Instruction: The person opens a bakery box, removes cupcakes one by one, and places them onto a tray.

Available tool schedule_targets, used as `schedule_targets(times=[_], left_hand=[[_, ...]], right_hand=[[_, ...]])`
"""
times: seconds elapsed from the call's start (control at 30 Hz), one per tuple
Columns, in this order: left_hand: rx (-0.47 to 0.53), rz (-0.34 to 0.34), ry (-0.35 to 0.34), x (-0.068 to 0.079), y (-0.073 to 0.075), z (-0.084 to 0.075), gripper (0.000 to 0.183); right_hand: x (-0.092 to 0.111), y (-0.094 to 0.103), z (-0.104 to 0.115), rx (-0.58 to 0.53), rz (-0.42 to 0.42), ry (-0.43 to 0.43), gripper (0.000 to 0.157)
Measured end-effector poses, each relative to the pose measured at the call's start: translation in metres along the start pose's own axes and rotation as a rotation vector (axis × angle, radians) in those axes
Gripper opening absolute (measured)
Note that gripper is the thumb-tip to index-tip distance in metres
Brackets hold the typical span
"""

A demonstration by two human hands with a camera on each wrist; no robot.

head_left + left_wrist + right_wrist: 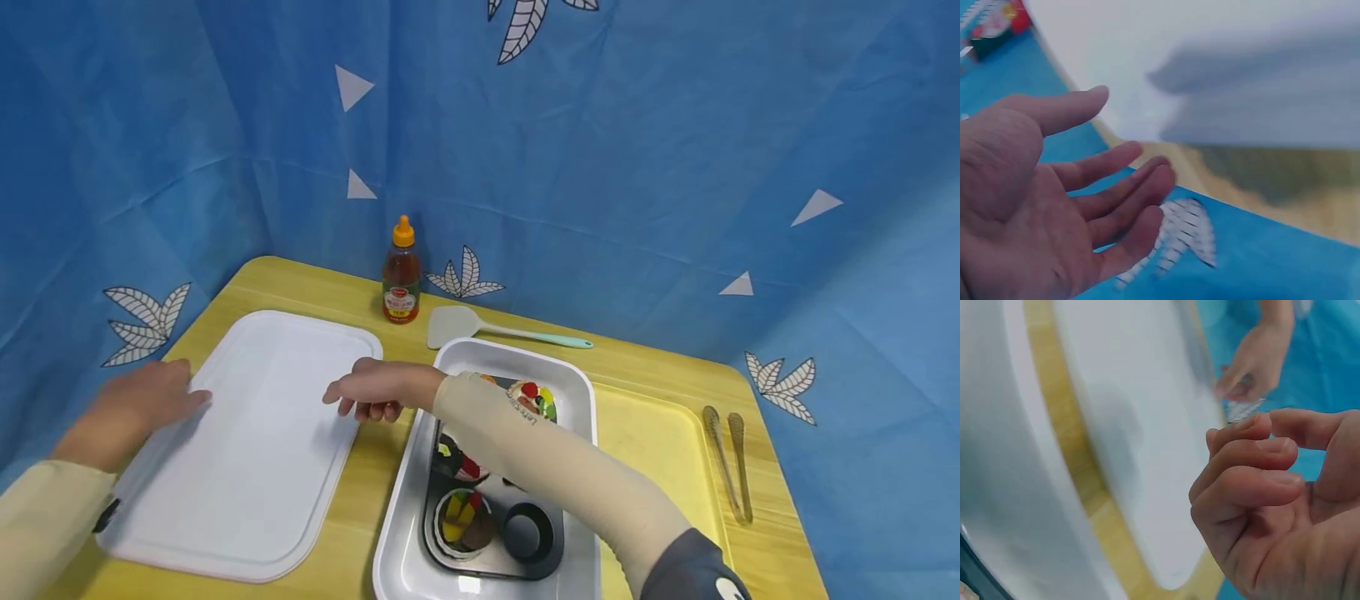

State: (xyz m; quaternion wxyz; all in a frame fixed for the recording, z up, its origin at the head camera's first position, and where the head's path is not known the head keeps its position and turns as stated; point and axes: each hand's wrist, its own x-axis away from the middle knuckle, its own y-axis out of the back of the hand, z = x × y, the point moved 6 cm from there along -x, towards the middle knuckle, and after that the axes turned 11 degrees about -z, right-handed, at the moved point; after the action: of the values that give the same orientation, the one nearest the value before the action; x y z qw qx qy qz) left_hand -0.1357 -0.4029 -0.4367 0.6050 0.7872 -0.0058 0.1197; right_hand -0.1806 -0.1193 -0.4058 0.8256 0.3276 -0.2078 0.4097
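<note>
My left hand [138, 408] hangs over the left edge of a white board [255, 450], thumb apart from the loosely bent fingers; its palm is bare in the left wrist view. Above the board's right side, my right hand [375, 387] has its fingers loosely curled. The right wrist view shows nothing between its thumb and fingertips [1282, 478]. Both hands cast soft shadows on the board, which lies flat with nothing on it.
Under my right forearm, a white tray [397, 517] holds a dark muffin pan [551, 554] with colourful food pieces [465, 517]. Behind stand a sauce bottle [401, 283] and a spatula [453, 325]. At right lie a yellow tray [652, 450] and metal tongs [738, 467].
</note>
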Motion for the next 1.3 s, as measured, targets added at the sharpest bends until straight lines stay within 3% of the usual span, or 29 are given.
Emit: schedule_targets(times=[0.1,0.3,0.4,0.57,0.73,0.83,1.07,1.3], left_hand=[[-0.029,-0.076,-0.072,-0.001,0.009,-0.027,0.047],[0.12,-0.061,-0.163,0.002,0.013,-0.078,0.049],[0.167,-0.089,-0.21,0.007,0.014,-0.1,0.042],[0.241,-0.173,-0.28,0.017,0.015,-0.135,0.032],[0.298,-0.229,-0.29,0.028,0.017,-0.17,0.029],[0.327,-0.213,-0.292,0.032,0.013,-0.188,0.03],[0.419,-0.163,-0.326,0.036,-0.005,-0.217,0.03],[0.561,-0.034,-0.297,0.038,-0.032,-0.24,0.035]], right_hand=[[0.011,0.007,0.005,-0.027,-0.019,0.056,0.034],[0.032,0.028,0.01,-0.099,-0.088,0.116,0.03],[0.044,0.041,0.008,-0.128,-0.112,0.141,0.031],[0.067,0.062,-0.01,-0.194,-0.174,0.19,0.03],[0.089,0.078,-0.036,-0.315,-0.286,0.194,0.024],[0.102,0.084,-0.048,-0.353,-0.344,0.222,0.022],[0.131,0.09,-0.072,-0.318,-0.41,0.289,0.028],[0.152,0.086,-0.1,-0.326,-0.45,0.296,0.024]])
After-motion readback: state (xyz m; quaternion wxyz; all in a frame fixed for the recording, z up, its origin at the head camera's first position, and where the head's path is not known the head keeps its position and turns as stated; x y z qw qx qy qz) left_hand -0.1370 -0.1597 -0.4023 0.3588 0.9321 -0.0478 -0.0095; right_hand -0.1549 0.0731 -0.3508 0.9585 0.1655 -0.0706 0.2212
